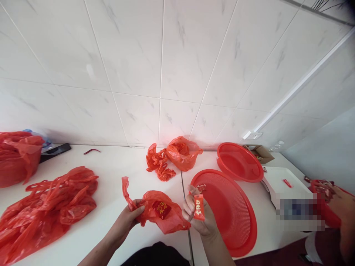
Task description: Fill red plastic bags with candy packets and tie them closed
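Observation:
My left hand (129, 217) is closed on the gathered side of a thin red plastic bag (173, 221), held above the white table in front of me. The bag gapes open, and a dark red packet with gold characters (161, 209) shows inside it. In my right hand (206, 226) is a small red candy packet with pale lettering (199, 207), pinched between the fingers. That hand is beside the bag's right edge; whether it also grips the edge I cannot tell. Just beyond it, a few small wrapped pieces (202, 187) lie in a red perforated basket (249, 221).
Red plastic bags (55, 207) lie heaped on the left. At the back are crumpled red bags (161, 164), a round red basin (240, 162), a cardboard box (260, 153) and a black phone-like object (57, 152). Another person's hand (340, 201) is at the far right.

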`<action>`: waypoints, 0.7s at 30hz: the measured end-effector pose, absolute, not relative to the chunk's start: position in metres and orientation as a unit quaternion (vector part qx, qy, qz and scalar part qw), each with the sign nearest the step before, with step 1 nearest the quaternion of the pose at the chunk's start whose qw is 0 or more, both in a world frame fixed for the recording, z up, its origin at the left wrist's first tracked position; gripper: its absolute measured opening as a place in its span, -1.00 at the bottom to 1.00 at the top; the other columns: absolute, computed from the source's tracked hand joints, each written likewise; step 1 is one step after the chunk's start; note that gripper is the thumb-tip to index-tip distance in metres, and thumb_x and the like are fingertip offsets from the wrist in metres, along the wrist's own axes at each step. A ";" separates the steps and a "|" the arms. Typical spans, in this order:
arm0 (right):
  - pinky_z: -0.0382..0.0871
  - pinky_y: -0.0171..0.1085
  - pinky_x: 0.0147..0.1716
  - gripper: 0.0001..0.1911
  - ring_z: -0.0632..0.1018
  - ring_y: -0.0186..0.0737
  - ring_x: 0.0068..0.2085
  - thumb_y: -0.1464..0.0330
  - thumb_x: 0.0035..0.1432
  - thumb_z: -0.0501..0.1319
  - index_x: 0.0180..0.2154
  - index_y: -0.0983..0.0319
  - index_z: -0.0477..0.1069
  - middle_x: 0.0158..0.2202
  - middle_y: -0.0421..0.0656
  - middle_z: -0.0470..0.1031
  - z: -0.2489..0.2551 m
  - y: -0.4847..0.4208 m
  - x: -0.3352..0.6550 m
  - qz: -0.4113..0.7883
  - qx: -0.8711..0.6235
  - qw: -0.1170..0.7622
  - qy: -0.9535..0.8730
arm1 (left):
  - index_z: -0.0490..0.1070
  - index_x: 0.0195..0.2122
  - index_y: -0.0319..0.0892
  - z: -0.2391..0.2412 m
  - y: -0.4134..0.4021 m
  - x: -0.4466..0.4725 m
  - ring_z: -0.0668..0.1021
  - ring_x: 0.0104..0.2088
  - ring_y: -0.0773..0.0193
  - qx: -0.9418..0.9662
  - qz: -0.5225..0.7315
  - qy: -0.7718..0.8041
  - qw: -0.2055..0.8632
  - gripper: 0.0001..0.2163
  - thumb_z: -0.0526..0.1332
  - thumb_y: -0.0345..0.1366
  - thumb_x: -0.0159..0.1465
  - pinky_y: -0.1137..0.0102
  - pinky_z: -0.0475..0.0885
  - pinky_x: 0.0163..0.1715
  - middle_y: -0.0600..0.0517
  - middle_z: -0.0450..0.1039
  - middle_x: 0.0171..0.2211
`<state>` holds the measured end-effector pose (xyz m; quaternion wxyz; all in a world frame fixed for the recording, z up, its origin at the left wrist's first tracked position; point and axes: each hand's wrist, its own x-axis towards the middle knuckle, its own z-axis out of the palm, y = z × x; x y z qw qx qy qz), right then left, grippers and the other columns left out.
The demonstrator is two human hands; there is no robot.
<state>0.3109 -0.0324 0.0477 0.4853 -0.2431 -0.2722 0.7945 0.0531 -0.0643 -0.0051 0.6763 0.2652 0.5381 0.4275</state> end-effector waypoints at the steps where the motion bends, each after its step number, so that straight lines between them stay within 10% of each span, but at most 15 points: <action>1: 0.19 -0.36 -0.55 -0.52 0.27 -0.38 -0.53 0.17 -0.07 0.39 -0.06 0.07 0.41 -0.54 -0.31 0.27 0.046 -0.032 0.310 0.795 -0.241 0.477 -0.285 | 0.45 -0.18 -0.17 -0.005 -0.064 0.053 0.42 -0.45 0.30 0.265 0.424 0.535 0.681 -0.65 0.36 -0.07 0.09 0.37 0.35 -0.38 0.04 0.46 -0.41; 9: 0.35 -0.25 -0.30 -0.64 0.47 -0.29 -0.34 0.39 -0.06 0.28 -0.13 0.17 0.44 -0.38 -0.24 0.46 -0.011 -0.030 0.277 0.660 -0.485 0.274 -0.504 | 0.45 -0.20 -0.18 -0.004 -0.062 0.055 0.40 -0.48 0.33 0.275 0.426 0.520 0.688 -0.67 0.35 -0.08 0.12 0.38 0.33 -0.40 0.05 0.46 -0.43; 21: 0.30 -0.11 -0.10 -0.75 0.45 -0.06 -0.13 0.31 -0.01 0.11 -0.23 0.18 0.40 -0.16 0.00 0.47 -0.062 0.020 0.349 0.359 -0.710 0.389 -0.464 | 0.46 -0.24 -0.16 0.002 -0.062 0.056 0.40 -0.52 0.33 0.271 0.430 0.532 0.677 -0.70 0.35 -0.08 0.10 0.38 0.32 -0.41 0.08 0.44 -0.47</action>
